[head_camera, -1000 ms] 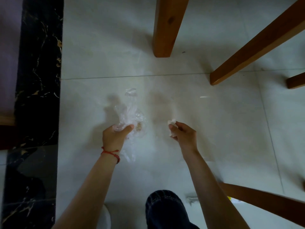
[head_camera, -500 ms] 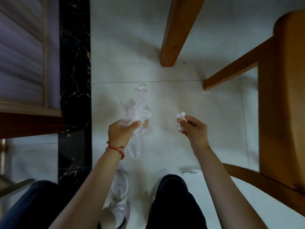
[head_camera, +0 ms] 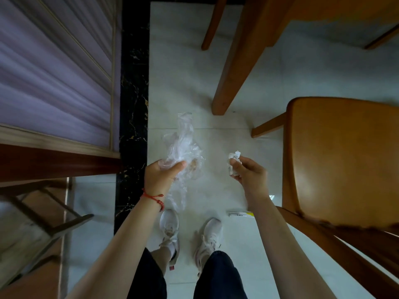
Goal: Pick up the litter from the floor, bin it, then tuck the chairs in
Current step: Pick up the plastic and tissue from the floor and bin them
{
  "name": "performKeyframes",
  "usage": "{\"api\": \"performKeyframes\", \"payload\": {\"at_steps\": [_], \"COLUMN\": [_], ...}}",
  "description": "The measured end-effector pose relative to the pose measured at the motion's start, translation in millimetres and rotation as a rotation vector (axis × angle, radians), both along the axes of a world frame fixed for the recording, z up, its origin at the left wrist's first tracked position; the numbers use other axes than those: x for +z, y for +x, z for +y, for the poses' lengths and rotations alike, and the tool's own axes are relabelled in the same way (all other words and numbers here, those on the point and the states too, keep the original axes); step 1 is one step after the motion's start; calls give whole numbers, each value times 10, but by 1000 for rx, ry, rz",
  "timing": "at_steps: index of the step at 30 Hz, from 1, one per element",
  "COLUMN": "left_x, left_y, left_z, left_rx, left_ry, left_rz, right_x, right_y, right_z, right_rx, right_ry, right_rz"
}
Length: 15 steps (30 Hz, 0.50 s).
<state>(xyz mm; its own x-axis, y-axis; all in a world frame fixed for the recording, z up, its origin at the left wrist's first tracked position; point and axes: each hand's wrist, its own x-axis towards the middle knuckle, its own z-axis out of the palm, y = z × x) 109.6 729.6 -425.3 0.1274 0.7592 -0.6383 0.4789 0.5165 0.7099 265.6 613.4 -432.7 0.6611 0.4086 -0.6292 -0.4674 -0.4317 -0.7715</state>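
Observation:
My left hand (head_camera: 160, 176) is closed on a crumpled clear plastic bag (head_camera: 183, 145), which sticks up past my fingers and trails down below my wrist. My right hand (head_camera: 250, 172) pinches a small wad of white tissue (head_camera: 234, 158). Both hands hang above the pale tiled floor (head_camera: 218, 190). A small white and yellow wrapper (head_camera: 239, 214) lies on the floor just under my right forearm. A wooden chair (head_camera: 345, 160) stands pulled out at the right, its seat close to my right hand.
A thick wooden table leg (head_camera: 235, 67) rises ahead, with thinner legs behind it. A black marble strip (head_camera: 133, 87) runs along the left, beside a purple-panelled wall and a dark wooden frame (head_camera: 43, 223). My white shoes stand below my hands.
The view has risen and pulled back, as if I stood up: the floor looks farther away, and my shoes and the chair seat have come into view. Both hands keep their litter.

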Motion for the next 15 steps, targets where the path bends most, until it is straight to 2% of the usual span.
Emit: {"api": "performKeyframes", "payload": {"at_steps": [7,15], "left_x": [1142,2121], "left_y": [-78,-206], "left_z": [69,50], "left_rx": [15,36], "left_ry": [16,29], "left_rz": [-51,-108], "right_x": [1199,2274], "right_y": [-104,-282], "right_z": [92,116], "right_rx": [-1,-4], "right_ry": [41,77], "right_rz": [0,-56]}}
